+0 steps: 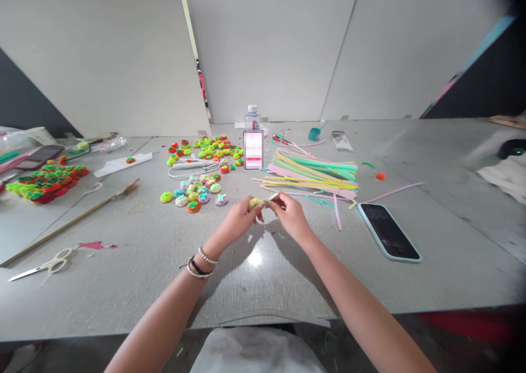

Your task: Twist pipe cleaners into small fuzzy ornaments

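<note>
Tall pale grey boards [267, 50] are stood behind a wide grey table [460, 198]. Near the table's front edge, a small fuzzy yellow piece [255, 202] is held between the left hand [240, 215] and the right hand [291, 215]. It is pinched tight by the left fingers. A short fuzzy pale green stick [273, 196] is pinched by the right thumb and finger, and the two hands are kept close together.

Past the hands, a clear plastic bottle with a white cap [252, 116] is stood up, its cap on. Its lower part is hidden by a lit upright screen [253, 149], so how full it is cannot be told. Farther right, a little round teal pot [314, 135] is seen with a thin blue stick [322, 125] poking out of its top; what else is in it cannot be seen.

Many long fuzzy sticks in pink, yellow and green [316, 173] are laid in a heap beyond the right hand. Small round fuzzy shapes in soft colours [199, 189] are piled beyond the left hand.
</note>
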A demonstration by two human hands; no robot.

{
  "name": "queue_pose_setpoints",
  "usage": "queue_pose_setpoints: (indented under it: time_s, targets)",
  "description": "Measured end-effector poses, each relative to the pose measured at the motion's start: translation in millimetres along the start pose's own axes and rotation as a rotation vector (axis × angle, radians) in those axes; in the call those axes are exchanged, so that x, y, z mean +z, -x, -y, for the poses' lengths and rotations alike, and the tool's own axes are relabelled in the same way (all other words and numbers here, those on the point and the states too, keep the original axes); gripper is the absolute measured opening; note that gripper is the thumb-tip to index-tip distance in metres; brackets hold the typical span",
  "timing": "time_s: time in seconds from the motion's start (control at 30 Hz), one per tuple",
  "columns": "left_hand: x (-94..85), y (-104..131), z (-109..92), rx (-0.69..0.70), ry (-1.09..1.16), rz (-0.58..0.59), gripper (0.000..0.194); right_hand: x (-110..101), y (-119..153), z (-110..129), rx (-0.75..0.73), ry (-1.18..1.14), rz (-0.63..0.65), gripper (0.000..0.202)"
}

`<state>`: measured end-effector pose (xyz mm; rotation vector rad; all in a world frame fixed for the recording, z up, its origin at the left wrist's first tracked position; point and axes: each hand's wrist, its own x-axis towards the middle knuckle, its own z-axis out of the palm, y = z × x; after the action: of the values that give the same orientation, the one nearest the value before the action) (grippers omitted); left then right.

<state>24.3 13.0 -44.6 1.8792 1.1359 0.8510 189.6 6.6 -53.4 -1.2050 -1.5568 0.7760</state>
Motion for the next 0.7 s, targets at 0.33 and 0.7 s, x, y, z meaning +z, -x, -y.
queue_pose_setpoints:
  time_s: [0.33,0.7]
  targets:
    - [-0.3,0.7,-8.9,-0.094,0.272,0.11,0.034,-1.2,2.9,3.6,-0.349,0.234,-0.05,0.015]
    - [-11.1,2.8,-9.3,-0.13,0.558,0.282,0.031,-13.1,1.9,2.6,-0.481,0.246,0.057,0.02]
